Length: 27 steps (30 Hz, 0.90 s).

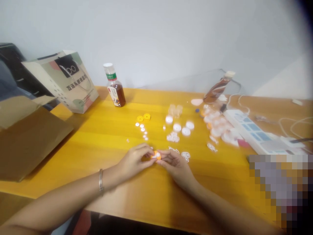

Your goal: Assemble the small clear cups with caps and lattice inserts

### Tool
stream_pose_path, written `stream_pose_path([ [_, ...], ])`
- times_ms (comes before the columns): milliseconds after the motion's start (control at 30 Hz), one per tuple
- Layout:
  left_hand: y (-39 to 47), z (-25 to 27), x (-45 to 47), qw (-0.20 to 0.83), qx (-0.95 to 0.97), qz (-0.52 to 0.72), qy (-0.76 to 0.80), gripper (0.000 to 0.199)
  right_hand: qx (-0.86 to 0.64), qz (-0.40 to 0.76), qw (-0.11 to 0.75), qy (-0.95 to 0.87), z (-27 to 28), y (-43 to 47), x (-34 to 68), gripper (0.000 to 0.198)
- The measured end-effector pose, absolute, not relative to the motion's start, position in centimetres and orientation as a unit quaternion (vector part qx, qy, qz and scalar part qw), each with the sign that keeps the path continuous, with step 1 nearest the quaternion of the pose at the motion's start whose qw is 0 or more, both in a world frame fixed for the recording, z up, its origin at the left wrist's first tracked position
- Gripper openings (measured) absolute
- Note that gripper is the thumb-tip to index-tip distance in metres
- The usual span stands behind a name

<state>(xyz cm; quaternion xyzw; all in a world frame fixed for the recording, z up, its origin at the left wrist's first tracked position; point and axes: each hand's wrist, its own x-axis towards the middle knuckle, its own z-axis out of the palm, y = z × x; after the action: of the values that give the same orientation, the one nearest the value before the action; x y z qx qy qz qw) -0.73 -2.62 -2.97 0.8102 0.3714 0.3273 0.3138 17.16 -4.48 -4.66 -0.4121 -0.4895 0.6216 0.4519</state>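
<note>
Between my two hands, low over the front half of the table, is a small round orange-and-white plastic piece (pixel 156 156). My left hand (pixel 137 159) pinches its left side with thumb and fingers. The fingers of my right hand (pixel 176 164) close on its right side. Blur hides the piece's finer detail. Just beyond the hands lie small white discs (pixel 142 130) and two yellow round pieces (pixel 147 116). White round caps (pixel 177 127) and a heap of small white parts (pixel 173 137) sit further right. White perforated pieces (pixel 186 156) lie beside my right hand.
An open cardboard box (pixel 36 140) and a paper bag (pixel 75 81) stand at left. Two drink bottles, one upright (pixel 117 93) and one tilted (pixel 217 88), are at the back. Right of centre lie piled orange-and-white pieces (pixel 217 122), a white power strip (pixel 251 129) and cables.
</note>
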Motion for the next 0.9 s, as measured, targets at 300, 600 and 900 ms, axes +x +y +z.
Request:
stream_pose_path([
  [300, -2.7, -2.8, -0.5, 0.284, 0.831, 0.319, 0.358, 0.011, -0.425, 0.624, 0.443, -0.483, -4.3, -4.3, 17.2, 0.023],
  [600, 0.5, -0.7, -0.7, 0.197, 0.851, 0.332, 0.355, 0.02, -0.459, 0.62, 0.466, -0.433, -3.9, -4.2, 18.0, 0.031],
  [900, 10.6, -1.2, 3.9, 0.092, 0.922, 0.194, 0.322, 0.02, -0.467, 0.606, 0.465, -0.446, -4.0, -4.0, 18.2, 0.034],
])
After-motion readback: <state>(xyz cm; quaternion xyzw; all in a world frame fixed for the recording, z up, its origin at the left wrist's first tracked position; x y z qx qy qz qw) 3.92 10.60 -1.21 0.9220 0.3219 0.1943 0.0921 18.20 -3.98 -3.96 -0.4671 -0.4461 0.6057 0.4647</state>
